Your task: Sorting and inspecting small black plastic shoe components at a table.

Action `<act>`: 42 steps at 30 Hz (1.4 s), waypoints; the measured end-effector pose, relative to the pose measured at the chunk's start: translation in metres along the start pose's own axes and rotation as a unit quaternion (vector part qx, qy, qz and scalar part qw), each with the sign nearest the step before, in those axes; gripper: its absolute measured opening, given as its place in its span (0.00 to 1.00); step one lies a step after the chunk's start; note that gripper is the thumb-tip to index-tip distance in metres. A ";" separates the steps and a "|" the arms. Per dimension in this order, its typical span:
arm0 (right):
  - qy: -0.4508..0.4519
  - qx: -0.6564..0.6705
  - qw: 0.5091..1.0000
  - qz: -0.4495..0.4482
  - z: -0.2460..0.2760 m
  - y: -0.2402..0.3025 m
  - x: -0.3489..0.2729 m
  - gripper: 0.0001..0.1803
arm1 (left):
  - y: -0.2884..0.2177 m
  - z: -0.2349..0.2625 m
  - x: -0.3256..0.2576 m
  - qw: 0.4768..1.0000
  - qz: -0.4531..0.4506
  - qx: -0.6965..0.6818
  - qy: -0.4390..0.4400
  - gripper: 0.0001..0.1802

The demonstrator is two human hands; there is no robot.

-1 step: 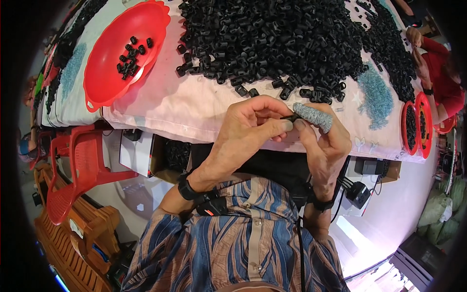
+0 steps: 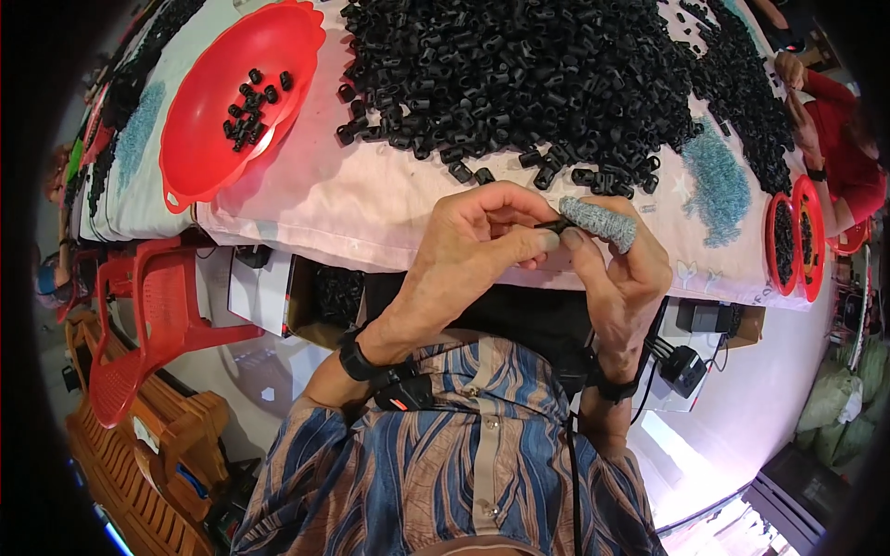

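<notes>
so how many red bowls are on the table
3, maybe more out of view. One large red bowl at the far left holds a few black pieces; two smaller ones sit side by side at the right edge.

Bare cloth [image 2: 371,199] before black pile [image 2: 519,65]

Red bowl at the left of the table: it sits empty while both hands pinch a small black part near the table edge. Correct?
Not quite. The red bowl is not empty: the head view shows a small cluster of black parts in it. The rest holds: the left hand and right hand pinch a small black part near the table edge.
</notes>
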State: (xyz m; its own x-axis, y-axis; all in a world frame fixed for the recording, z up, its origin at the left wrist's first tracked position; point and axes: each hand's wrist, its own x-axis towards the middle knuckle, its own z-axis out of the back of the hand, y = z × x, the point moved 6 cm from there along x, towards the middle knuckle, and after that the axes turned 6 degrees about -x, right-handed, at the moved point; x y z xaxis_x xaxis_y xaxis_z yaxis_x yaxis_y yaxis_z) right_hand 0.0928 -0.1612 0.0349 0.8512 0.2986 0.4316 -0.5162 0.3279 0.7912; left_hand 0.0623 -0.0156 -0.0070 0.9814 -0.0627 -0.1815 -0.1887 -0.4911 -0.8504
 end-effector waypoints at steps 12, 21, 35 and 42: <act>0.021 -0.026 0.995 0.094 0.009 0.008 0.003 0.12 | 0.001 0.002 0.000 0.992 0.071 -0.093 0.037 0.13; -0.007 -0.089 0.993 0.078 0.010 0.007 0.003 0.12 | 0.003 0.000 0.002 0.995 0.047 -0.085 0.027 0.15; -0.054 -0.007 0.997 -0.050 -0.001 -0.006 -0.008 0.12 | -0.006 0.002 0.000 1.000 -0.007 0.021 -0.005 0.16; -0.101 0.030 0.991 -0.088 -0.002 -0.014 -0.013 0.11 | -0.006 -0.001 0.000 1.000 0.007 0.002 -0.013 0.17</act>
State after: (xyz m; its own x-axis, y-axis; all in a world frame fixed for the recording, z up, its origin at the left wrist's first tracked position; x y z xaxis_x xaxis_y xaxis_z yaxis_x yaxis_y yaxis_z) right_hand 0.0889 -0.1676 0.0171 0.9325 0.0544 0.3570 -0.3561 0.3031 0.8839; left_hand 0.0633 -0.0134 -0.0018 0.9773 -0.0475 -0.2063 -0.2030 -0.4866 -0.8497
